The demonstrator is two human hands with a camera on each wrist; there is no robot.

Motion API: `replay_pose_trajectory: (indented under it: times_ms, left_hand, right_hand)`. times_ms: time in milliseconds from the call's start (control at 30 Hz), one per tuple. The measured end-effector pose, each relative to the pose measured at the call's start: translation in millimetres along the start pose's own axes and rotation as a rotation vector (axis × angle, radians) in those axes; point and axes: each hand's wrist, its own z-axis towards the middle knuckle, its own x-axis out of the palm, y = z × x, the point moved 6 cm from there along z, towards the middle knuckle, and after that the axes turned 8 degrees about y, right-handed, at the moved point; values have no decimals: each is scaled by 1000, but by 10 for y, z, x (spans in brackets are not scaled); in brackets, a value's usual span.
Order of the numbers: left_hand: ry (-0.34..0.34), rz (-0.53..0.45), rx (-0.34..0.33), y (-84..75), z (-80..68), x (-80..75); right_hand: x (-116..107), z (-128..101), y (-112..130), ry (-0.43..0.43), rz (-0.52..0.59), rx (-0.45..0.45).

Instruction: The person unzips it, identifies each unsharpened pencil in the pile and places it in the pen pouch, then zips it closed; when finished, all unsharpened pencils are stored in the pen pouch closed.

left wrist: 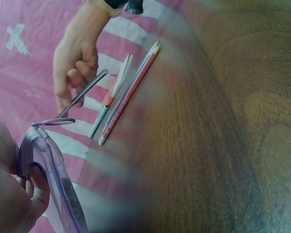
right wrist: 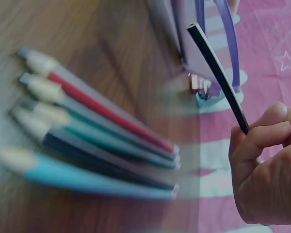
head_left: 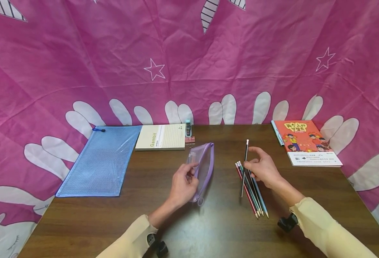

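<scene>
My left hand (head_left: 189, 175) grips the near edge of a purple mesh pencil pouch (head_left: 204, 166), which stands on its side on the dark wooden table (head_left: 208, 229). The left wrist view shows the fingers (left wrist: 36, 177) curled round the pouch (left wrist: 56, 184). To the right, my right hand (head_left: 250, 164) pinches one black pencil (head_left: 244, 168), lifted off the table and tilted. In the right wrist view this black pencil (right wrist: 216, 73) points towards the pouch (right wrist: 203, 39). Several more pencils (head_left: 252, 193) lie side by side under the right hand.
A blue mesh zip folder (head_left: 100, 161) lies at the left of the table. A cream notepad (head_left: 161, 137) and a small clip and eraser (head_left: 188, 132) are at the back. An orange picture book (head_left: 306, 143) lies at the back right. Pink cloth surrounds the table.
</scene>
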Motion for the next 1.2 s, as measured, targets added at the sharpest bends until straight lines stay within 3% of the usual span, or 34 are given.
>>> replay_pose_trajectory:
  times_ms: [567, 900, 1200]
  left_hand:
    - [-2, 0, 1, 2, -10, -4]
    - [0, 11, -6, 6, -12, 7]
    - [15, -21, -20, 9, -3, 15]
  right_hand:
    - [468, 167, 267, -77, 249, -47]
    - [692, 262, 332, -99, 315, -73]
    - [820, 277, 347, -176, 326, -92]
